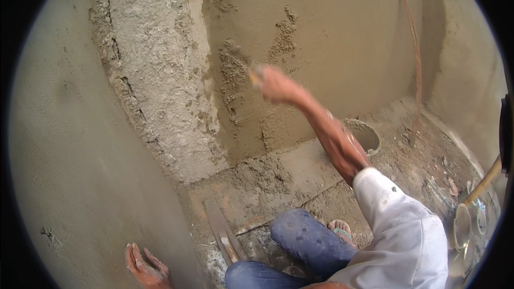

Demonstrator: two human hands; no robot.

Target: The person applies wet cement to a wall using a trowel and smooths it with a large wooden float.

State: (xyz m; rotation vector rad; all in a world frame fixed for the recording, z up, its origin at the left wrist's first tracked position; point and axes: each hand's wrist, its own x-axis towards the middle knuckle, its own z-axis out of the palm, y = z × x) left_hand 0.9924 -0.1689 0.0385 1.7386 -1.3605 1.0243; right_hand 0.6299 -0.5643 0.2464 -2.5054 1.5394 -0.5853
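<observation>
My right hand (278, 84), blurred by motion, is stretched out close to the wall with its fingers closed. It grips a small yellow-handled tool (254, 77), and the rest of that tool is smeared or hidden. In front of it is the wall (332, 48), coated in grey-brown mortar. Rough mortar lumps (233, 67) cling there just left of the hand. My left hand (147, 268) is low at the left, near the smooth side wall (91, 155). Its fingers are extended with the thumb apart, and nothing shows in it.
A long float (220, 227) lies beside my knees. Dropped mortar (257, 176) lies along the wall base. A bucket (364, 135) stands behind my right forearm. A thin wooden strip (412, 37) leans on the wall; a pale cup-like container (462, 227) is at far right.
</observation>
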